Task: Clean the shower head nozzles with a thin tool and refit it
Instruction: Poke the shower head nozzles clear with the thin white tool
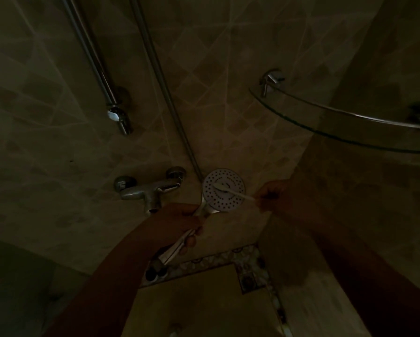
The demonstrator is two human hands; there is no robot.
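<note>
The round white shower head [224,199] faces me, its nozzle holes showing as dark dots. My left hand [179,222] grips its chrome handle [177,246] below the face. My right hand [272,193] pinches the end of a thin pale toothbrush-like tool [233,192] that reaches left across the face, with its tip resting near the centre of the nozzles. The scene is very dim.
A chrome mixer tap [148,190] is on the tiled wall just left of the head. The hose [160,81] and a slide rail [94,62] rise up the wall. A glass corner shelf [338,122] juts out at upper right. A floor drain [249,280] lies below.
</note>
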